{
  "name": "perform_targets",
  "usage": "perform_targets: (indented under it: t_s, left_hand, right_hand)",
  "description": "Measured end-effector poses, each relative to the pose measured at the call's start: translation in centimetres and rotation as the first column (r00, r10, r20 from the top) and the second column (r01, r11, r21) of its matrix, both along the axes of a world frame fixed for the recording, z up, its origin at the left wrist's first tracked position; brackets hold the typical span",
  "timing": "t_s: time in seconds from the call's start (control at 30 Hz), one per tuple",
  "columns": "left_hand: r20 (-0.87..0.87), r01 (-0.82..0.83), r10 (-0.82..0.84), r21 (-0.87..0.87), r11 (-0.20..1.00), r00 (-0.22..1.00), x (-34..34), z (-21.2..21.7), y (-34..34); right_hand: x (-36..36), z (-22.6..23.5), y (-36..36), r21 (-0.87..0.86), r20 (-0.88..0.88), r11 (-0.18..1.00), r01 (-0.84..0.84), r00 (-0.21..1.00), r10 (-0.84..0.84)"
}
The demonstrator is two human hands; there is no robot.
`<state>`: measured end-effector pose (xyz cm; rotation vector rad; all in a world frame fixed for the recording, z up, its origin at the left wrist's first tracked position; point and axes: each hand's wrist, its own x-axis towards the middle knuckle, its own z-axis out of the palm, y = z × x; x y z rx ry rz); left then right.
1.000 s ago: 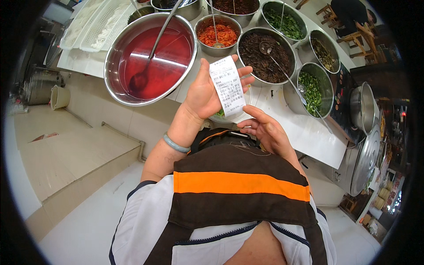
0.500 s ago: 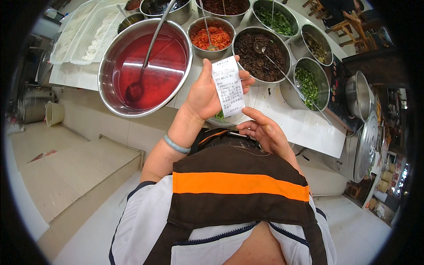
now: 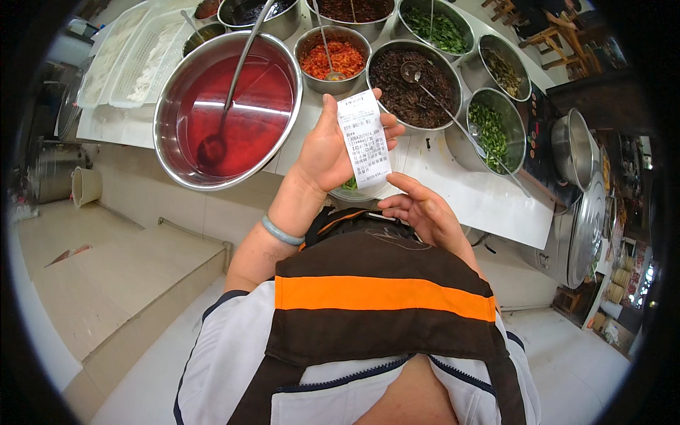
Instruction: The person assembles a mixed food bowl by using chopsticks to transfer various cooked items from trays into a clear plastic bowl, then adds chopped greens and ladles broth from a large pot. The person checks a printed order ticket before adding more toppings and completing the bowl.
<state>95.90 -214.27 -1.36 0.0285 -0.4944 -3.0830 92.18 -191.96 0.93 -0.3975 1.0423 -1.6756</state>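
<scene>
A long white printed receipt (image 3: 365,142) lies across the palm of my left hand (image 3: 322,152), held between the thumb on one side and the fingers behind it. A pale bangle (image 3: 282,232) circles that wrist. My right hand (image 3: 425,209) is at the receipt's lower right corner, its index finger stretched to the paper's edge, touching or nearly so. Its other fingers bend loosely and its thumb stands apart from the paper. Below the receipt, a container with green leaves (image 3: 349,185) shows only in part.
Left of my hands stands a wide steel basin of red liquid (image 3: 248,138) with a ladle. Behind are bowls of chopped red chili (image 3: 333,60) and dark shredded food (image 3: 407,88). Chopped greens (image 3: 489,134) stand right, beside a black cooktop (image 3: 549,152). White baskets (image 3: 142,64) sit far left.
The counter and bowls appear slightly further left in view. My hands and the receipt keep nearly the same pose.
</scene>
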Motion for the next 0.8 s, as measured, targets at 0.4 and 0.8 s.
perform_targets:
  t_s: [0.4,0.8]
  left_hand:
    - [0.013,-0.057,0.058,-0.026,0.998,0.998,-1.3,1.6,3.1]
    - [0.013,-0.107,0.108,-0.050,0.993,0.994,-1.1,2.7,4.6]
  right_hand:
    - [-2.8,0.8,2.8,-0.047,0.021,0.997,-0.066,0.998,0.067]
    - [-4.2,0.9,4.1,-0.075,0.009,0.986,-0.147,0.989,0.148]
